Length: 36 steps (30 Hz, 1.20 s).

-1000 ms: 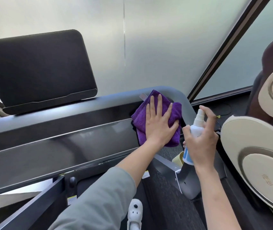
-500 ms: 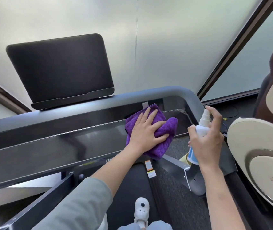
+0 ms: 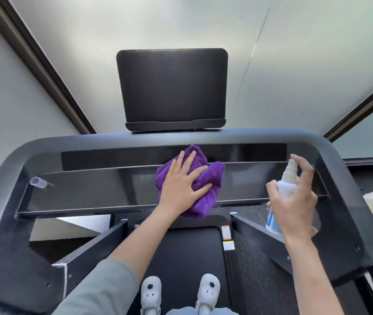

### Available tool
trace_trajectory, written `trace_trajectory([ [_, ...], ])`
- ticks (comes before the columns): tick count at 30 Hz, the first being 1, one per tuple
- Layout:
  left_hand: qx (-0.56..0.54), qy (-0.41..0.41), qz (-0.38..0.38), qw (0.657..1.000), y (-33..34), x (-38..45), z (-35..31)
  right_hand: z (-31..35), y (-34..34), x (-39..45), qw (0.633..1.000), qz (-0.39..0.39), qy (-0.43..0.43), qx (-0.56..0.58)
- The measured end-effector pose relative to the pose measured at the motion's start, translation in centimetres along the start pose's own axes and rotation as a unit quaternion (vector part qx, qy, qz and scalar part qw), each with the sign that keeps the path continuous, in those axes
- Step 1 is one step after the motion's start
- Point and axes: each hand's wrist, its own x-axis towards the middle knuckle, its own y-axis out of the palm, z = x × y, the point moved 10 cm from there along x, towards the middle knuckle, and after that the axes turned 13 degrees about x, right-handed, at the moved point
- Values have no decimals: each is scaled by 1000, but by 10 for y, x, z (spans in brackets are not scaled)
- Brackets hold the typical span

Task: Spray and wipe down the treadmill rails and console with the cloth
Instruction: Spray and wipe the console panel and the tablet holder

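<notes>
Wiping step in hand: your left hand [image 3: 182, 186], fingers spread flat, presses crumpled purple microfibre cloth [image 3: 206, 189] on glossy black console panel [image 3: 90, 192], centre. Right hand [image 3: 294, 201] grips white spray bottle [image 3: 282, 196], right. Next, likely: sweep cloth left over unwiped panel.

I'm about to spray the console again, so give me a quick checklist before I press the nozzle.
1. Spray bottle in right hand, firm grip: ok.
2. Index finger above the nozzle: ok.
3. Nozzle aimed at the console panel: cannot tell.
4. Purple cloth flat under left hand, ready to wipe: ok.
5. Liquid left in bottle: cannot tell.
</notes>
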Motion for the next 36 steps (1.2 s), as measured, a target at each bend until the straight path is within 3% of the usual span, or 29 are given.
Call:
trace_trajectory([
  [15,9,-52,-29,998,-56,-59,172,54,109,-44,998,48,-17,23],
  [22,29,-69,-6,997,-70,-76,218,66,130,-64,998,46,-23,24],
  [36,-37,-28,10,999,-84,-94,262,80,153,-93,997,56,-44,27],
])
